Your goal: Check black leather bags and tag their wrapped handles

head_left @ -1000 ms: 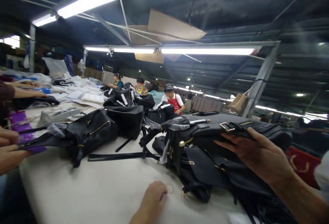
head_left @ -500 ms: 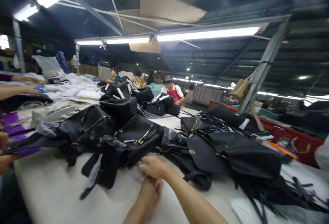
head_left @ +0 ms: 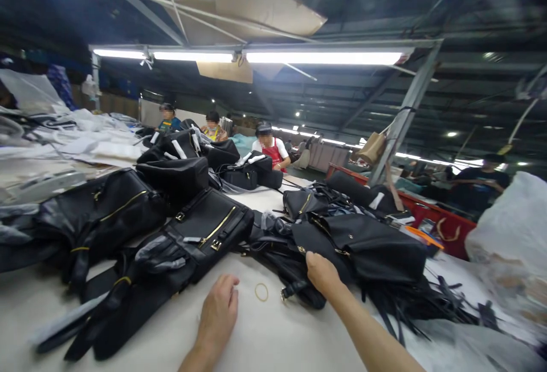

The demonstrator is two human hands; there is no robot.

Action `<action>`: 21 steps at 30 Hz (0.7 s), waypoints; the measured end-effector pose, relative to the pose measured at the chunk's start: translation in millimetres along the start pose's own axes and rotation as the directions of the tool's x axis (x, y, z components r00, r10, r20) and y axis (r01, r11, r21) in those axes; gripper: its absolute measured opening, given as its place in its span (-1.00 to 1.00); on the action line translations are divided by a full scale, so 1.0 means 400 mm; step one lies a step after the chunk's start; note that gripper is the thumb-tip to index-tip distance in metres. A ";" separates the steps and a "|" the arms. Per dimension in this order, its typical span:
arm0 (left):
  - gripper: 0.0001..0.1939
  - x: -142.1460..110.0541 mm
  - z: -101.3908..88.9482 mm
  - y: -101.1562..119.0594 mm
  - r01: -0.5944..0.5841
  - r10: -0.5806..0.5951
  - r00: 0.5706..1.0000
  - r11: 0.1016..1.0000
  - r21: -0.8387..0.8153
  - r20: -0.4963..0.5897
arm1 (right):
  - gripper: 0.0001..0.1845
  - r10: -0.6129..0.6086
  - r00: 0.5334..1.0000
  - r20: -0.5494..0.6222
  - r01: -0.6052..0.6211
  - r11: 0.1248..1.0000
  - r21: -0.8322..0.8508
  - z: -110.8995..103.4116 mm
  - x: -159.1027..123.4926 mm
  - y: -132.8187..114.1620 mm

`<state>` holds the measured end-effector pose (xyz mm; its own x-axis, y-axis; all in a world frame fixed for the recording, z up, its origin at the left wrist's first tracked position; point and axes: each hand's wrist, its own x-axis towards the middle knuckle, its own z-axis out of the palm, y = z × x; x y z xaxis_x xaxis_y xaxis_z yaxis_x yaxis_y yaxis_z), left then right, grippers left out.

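My right hand is closed at the flap edge of a black backpack, near a small gold clasp. The backpack lies on its side, its straps trailing to the right. My left hand rests over the white table with fingers loosely bent, holding nothing I can see. Between the hands lies a tan rubber band. Left of my left hand is another black backpack with a gold zipper. Its straps, partly in clear wrap, are gathered by a yellow band.
More black bags are piled behind and to the left. White sheets cover the far left. A large translucent plastic bag stands at right, beside a red bin. Several people sit or stand beyond the table, one in a red apron.
My hands, together at the table's middle before, have parted. The right one moved right to the backpack flap; the left moved slightly left. The rubber band now shows. The view has turned right.
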<state>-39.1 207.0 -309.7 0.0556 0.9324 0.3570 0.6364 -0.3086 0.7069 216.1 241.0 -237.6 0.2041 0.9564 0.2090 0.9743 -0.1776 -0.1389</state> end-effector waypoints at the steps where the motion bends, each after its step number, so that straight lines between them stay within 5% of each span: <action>1: -0.72 -0.001 -0.001 0.002 -0.003 0.003 1.000 1.000 0.010 0.008 | -0.72 -0.007 1.000 -0.013 0.007 1.000 0.006 -0.007 0.002 0.011; 4: -0.74 -0.003 -0.006 0.006 -0.015 0.015 0.999 0.999 0.033 0.029 | -0.74 -0.020 0.996 -0.092 0.025 0.998 0.054 -0.089 0.024 0.053; 8: -0.78 -0.008 -0.011 0.006 -0.028 0.028 0.999 0.999 0.016 0.023 | -0.86 -0.065 0.965 -0.255 0.105 0.984 0.144 -0.297 0.025 0.124; 14: -0.82 -0.004 -0.028 0.013 -0.033 0.020 0.997 0.983 -0.181 -0.073 | -0.92 -0.171 0.893 -0.417 0.324 0.886 0.331 -0.563 -0.109 0.146; 17: -0.82 -0.021 -0.049 0.035 -0.033 0.007 0.994 0.970 -0.239 -0.109 | -0.87 -0.114 0.913 -0.393 0.374 0.617 0.692 -0.601 -0.183 0.111; 21: -0.65 -0.102 -0.073 0.088 -0.042 -0.001 0.992 0.941 -0.335 -0.128 | -0.81 0.110 0.983 -0.144 0.127 0.153 0.980 -0.559 -0.263 0.056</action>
<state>-41.5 152.5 -281.5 -0.0441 0.9010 0.4315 0.3393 -0.3928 0.8548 237.9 84.5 -46.4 0.3219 0.8875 0.3298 0.0809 0.3213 -0.9435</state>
